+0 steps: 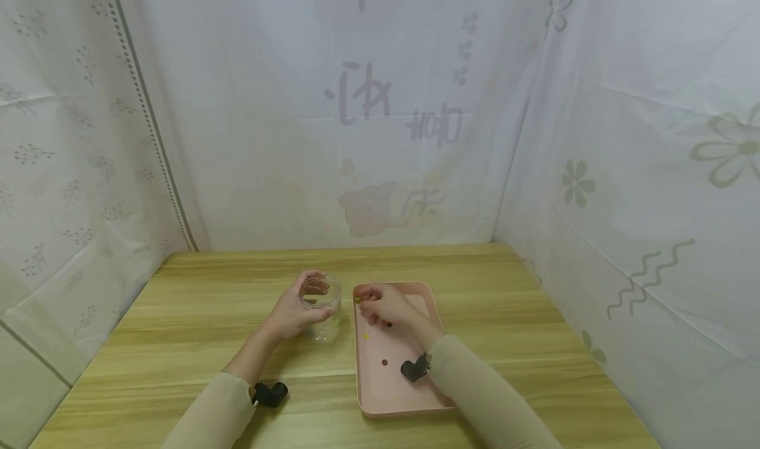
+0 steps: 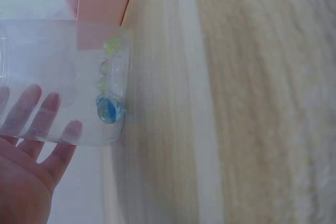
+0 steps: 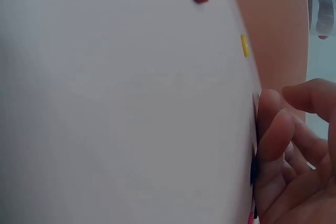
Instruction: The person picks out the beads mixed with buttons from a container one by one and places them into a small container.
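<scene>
My left hand [image 1: 297,309] grips a clear plastic jar [image 1: 323,330] round its side, left of a pink tray [image 1: 374,403]. Through the jar wall in the left wrist view, a blue-streaked marble [image 2: 109,110] and a yellow-green marble [image 2: 112,45] lie at the bottom with smaller ones. My right hand [image 1: 386,306] is low over the tray's far left part, its fingers bent. A small yellow piece [image 1: 358,300] shows at its fingertips; whether it is pinched is unclear. In the tray lie a dark red button [image 1: 384,362], a yellow one and a dark one.
The wood-grain table [image 1: 505,396] carries the jar and tray, and pale patterned curtains [image 1: 267,139] hang behind and at both sides. Raised walls surround the tray. Each sleeve cuff has a black wrist camera [image 1: 271,394].
</scene>
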`<state>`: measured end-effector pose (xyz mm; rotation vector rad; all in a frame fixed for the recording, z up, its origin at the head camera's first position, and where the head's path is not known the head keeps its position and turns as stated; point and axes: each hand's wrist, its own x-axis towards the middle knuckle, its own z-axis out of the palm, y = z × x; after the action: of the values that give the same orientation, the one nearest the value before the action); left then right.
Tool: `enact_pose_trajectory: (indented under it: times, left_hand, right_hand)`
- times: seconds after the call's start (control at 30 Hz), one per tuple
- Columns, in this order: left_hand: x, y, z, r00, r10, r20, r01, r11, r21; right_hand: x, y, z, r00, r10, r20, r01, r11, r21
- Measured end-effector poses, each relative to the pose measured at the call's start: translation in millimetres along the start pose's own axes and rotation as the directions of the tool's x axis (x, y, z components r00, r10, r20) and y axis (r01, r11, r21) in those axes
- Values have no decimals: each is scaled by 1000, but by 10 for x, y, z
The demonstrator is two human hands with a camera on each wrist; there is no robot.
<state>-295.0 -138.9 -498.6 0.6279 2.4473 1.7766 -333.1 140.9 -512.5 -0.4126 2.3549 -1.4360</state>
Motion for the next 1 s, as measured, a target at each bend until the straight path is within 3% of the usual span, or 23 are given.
enact_pose_trajectory:
  times: [0.2,1.0]
  left_hand:
    - [8,-25,-7,1000,2,-7,-2,1000,14]
    - [-8,42,6,1000,3,-5,-3,1000,-1]
  right_hand:
    - [5,42,9,999,-28,22,28,1000,-7]
    - [2,21,66,1000,-28,-14,26,994,-108]
